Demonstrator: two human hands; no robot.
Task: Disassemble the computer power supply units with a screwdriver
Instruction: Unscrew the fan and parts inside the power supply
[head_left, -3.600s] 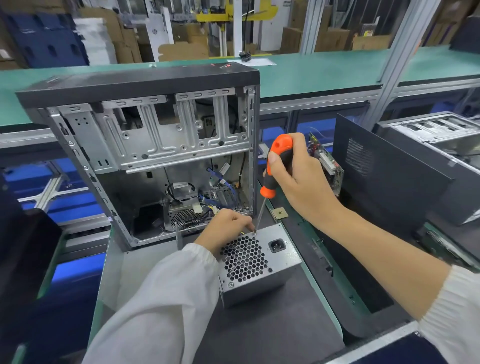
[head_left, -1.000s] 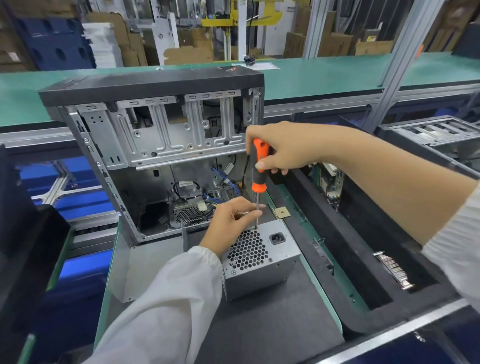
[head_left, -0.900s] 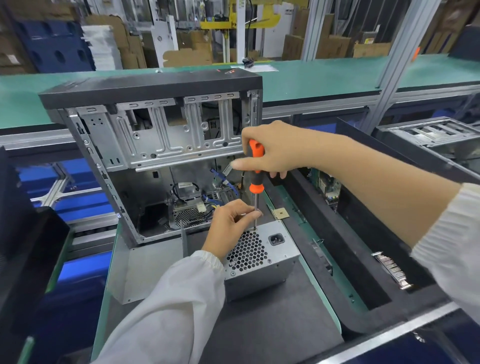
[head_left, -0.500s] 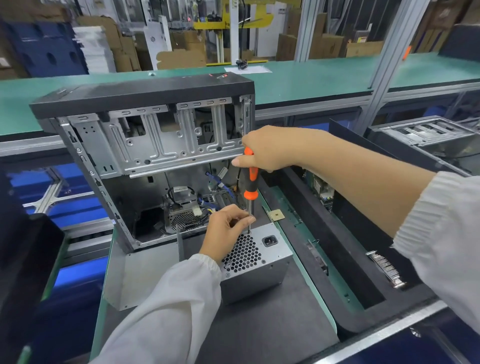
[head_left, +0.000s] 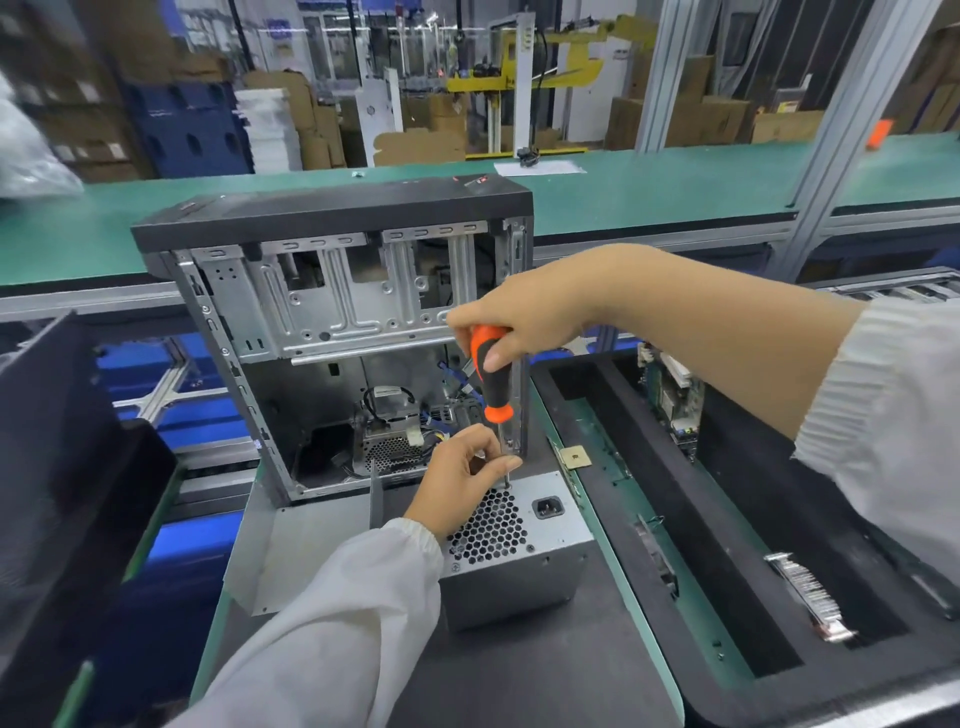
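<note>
On the bench, near its front edge, I see the PSU (head_left: 511, 551) lying fan grille up, just in front of the open PC case (head_left: 343, 332). R hand (head_left: 524, 317) grip clamped on screwdriver (head_left: 491, 374) handle, shaft upright, tip at PSU's rear top edge. L hand (head_left: 460, 480) fingers pinch the shaft near the tip.

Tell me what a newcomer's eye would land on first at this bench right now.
Most striking is the orange-and-black screwdriver, held upright by the right hand at the centre, its tip down on the top face of the silver power supply unit. The left hand pinches the shaft just above that tip. Right behind stands the open computer case, its bare metal frame facing the camera.
</note>
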